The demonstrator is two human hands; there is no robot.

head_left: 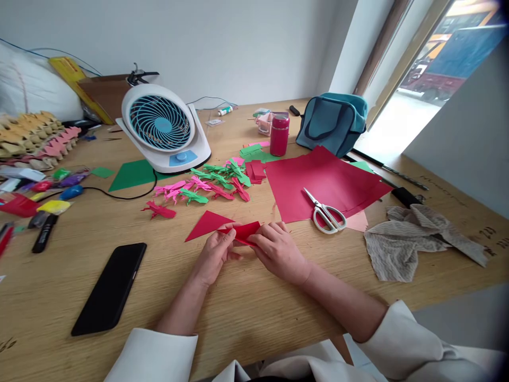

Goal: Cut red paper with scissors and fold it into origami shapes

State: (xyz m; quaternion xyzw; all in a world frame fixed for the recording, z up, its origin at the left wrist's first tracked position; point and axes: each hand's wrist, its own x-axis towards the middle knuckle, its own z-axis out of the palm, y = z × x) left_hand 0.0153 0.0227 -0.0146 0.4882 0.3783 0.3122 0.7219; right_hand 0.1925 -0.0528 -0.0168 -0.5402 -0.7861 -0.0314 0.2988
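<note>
A small folded piece of red paper (244,232) is held between my two hands, just above the wooden table. My left hand (216,253) pinches its left end, with the thumb on top. On its right end the fingers of my right hand (279,251) are closed, and they hide that edge. Behind my left hand a flat red paper triangle (207,224) lies on the table. Farther back is a heap of folded paper figures in green (217,175), pink (173,190) and red (159,210).
White-handled scissors (328,217) rest on large red sheets (318,180) to the right. A grey cloth (397,244) lies beyond them. A black phone (109,289) is at left. A fan (163,127), a red flask (279,136) and a blue bag (332,124) stand at the back.
</note>
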